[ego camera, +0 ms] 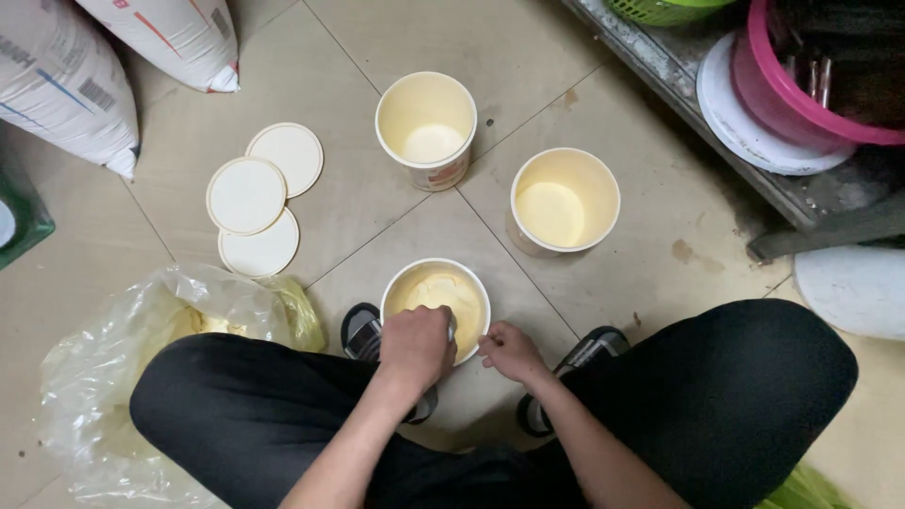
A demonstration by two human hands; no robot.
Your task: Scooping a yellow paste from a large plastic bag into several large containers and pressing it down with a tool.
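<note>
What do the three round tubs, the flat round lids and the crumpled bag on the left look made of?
Three round tubs: likely coated paperboard, going by the matte cream walls and thin rolled rims. Flat round lids: probably the same board, dull off-white with raised edges. Crumpled bag: thin clear plastic film, glossy and wrinkled, with yellow contents showing through.

I see three tubs. The near tub (pixel 436 303) is white with pale yellow stuff inside. The two far tubs (pixel 426 129) (pixel 564 200) are cream inside. Three round lids (pixel 247 195) at the left are off-white. The floor (pixel 528 57) is beige tile with dark lines. The trousers (pixel 716 396) are black. At the upper right, a bowl (pixel 801 108) is pink. The bag (pixel 104 377) at the lower left is clear yellow.
</note>
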